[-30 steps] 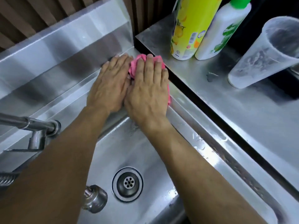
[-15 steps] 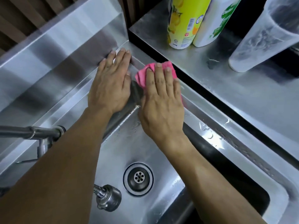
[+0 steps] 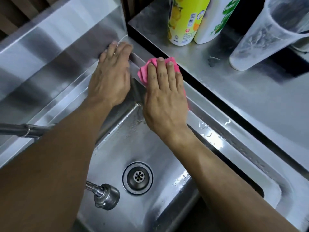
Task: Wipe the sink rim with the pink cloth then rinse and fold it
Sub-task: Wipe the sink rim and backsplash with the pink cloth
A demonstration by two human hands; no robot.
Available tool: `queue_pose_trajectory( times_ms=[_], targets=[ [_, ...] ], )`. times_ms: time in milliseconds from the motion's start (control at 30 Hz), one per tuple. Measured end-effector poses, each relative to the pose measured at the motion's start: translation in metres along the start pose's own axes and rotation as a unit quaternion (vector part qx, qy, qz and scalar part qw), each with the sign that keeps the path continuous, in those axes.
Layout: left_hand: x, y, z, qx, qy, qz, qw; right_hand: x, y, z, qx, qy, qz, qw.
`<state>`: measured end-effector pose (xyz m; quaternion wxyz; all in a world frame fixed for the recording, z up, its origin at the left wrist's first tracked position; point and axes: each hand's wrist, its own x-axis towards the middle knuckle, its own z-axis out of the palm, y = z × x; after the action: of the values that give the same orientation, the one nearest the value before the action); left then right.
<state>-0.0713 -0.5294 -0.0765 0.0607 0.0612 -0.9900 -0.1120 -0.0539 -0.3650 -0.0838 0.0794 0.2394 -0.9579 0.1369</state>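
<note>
pink cloth (image 3: 143, 73): mostly under right hand (image 3: 165, 99) | bottles (image 3: 187, 22): tops cropped, perhaps detergent

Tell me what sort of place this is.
Probably a kitchen or dishwashing area: a stainless steel sink with a drain, a steel counter, and a yellow detergent bottle beside a plastic cup.

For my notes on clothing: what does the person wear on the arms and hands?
Nothing shows: both forearms are bare with no sleeves in view, and the left hand and right hand carry no gloves, watch or bracelet. Rings cannot be told for certain.
</note>
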Motion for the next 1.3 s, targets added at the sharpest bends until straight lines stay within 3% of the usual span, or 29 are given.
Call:
queue_pose_trajectory(
  times_ms=[267,500,700,900,1000,1133,1300],
  targets=[
    [0.001,-0.004,0.002,0.063,-0.048,0.087,0.993,-0.061,0.015,-0.021,0.003,-0.019,0.027,0.999],
    [0.000,-0.006,0.003,0.044,-0.068,0.087,0.993,0.011,0.000,-0.003,0.015,-0.012,-0.009,1.000],
    [0.000,-0.004,0.003,0.023,-0.065,0.069,0.995,-0.035,0.030,-0.029,0.025,-0.050,-0.015,0.998],
    [0.001,-0.005,0.003,-0.016,-0.050,0.058,0.997,0.062,0.008,-0.008,0.038,-0.095,-0.055,0.993],
    [0.001,-0.004,0.003,-0.009,-0.047,0.060,0.997,0.027,0.025,-0.018,0.039,-0.073,-0.067,0.994],
    [0.001,-0.003,0.003,0.013,-0.051,0.062,0.997,-0.051,0.055,-0.041,0.015,-0.060,-0.028,0.998],
    [-0.004,-0.002,0.003,0.039,-0.087,0.158,0.983,-0.032,0.022,-0.023,-0.020,-0.025,0.032,0.999]
  ],
)
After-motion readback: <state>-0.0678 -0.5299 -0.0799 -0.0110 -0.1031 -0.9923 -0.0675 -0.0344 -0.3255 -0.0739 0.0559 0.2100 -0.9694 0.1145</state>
